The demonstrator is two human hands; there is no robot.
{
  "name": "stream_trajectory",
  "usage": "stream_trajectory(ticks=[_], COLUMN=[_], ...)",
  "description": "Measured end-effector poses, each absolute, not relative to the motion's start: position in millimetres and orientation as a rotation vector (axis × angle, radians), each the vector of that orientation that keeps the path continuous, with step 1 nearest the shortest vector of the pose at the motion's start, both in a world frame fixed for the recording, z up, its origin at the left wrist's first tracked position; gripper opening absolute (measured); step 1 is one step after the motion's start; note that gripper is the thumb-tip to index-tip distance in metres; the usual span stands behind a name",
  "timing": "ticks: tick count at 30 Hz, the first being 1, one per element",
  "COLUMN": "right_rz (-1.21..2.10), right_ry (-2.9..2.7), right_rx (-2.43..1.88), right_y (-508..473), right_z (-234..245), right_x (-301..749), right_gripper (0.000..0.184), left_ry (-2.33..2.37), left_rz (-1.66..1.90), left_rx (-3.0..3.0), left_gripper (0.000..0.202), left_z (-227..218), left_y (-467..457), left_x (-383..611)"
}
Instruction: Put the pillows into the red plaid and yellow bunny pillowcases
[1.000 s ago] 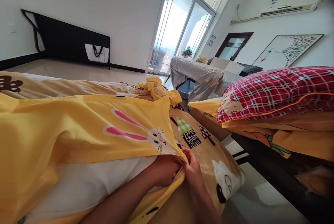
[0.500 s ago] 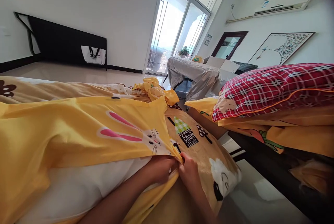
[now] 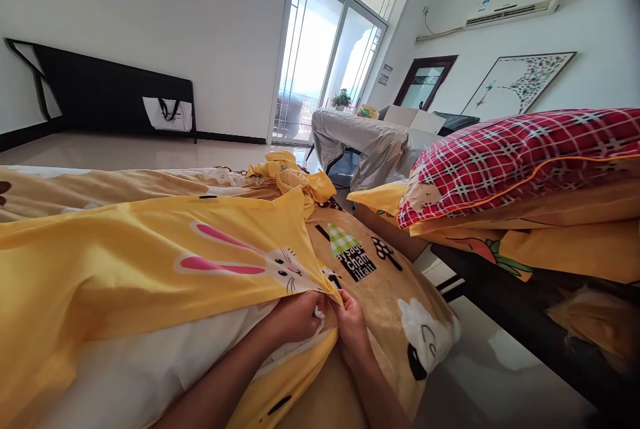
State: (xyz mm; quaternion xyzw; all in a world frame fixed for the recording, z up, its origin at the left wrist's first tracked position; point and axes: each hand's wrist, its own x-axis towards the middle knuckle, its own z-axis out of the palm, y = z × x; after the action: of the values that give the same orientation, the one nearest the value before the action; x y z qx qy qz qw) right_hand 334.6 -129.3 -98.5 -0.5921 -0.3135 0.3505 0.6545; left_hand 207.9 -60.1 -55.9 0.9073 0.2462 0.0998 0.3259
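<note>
A yellow quilt cover (image 3: pixel 140 242) printed with a white rabbit with pink ears spreads across the lower left. Its edge is folded open, and a white quilt (image 3: pixel 135 362) shows beneath it. My left hand (image 3: pixel 299 317) is closed at the cover's opening, with a bit of white cloth showing at its fingers. Right beside it, my right hand (image 3: pixel 352 324) pinches the corner edge of the yellow cover. Both hands are over a brown fleece blanket (image 3: pixel 373 309) with a sheep and lettering on it.
On the right lie a red plaid pillow (image 3: pixel 505 162) and folded yellow bedding (image 3: pixel 575 249) above a dark bed frame (image 3: pixel 480 282). Farther back are a table under silver plastic (image 3: pixel 360 136), a sliding glass door (image 3: pixel 320 49) and a white paper bag (image 3: pixel 173 116) by a black panel (image 3: pixel 115 96).
The view has shifted slightly, so the room appears moved left. My two hands stay together at the cover's corner; more white cloth shows at my left hand, and the opening below looks wider.
</note>
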Motion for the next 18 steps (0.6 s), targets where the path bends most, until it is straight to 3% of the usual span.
stream_trajectory(ticks=[5,13,18], right_rz=[0.668,0.384,0.348], right_ry=[-0.867,-1.024,-1.059], right_rx=[-1.540,-1.689,-1.766], right_y=[-136.0,-138.6,-140.6], right_z=[-98.0,-96.2,-92.8], right_x=[339.9,337.1,338.1], right_gripper=[0.034,0.010,0.014], left_ry=[0.701,0.609,0.563], left_rz=[0.257,0.264,0.278], left_rx=[2.341,2.296,2.238], left_gripper=[0.028,0.036,0.031], left_z=[-54.8,-52.4,-47.2], left_y=[-61.4,-61.5,-59.2], left_x=[206.8,205.1,203.0])
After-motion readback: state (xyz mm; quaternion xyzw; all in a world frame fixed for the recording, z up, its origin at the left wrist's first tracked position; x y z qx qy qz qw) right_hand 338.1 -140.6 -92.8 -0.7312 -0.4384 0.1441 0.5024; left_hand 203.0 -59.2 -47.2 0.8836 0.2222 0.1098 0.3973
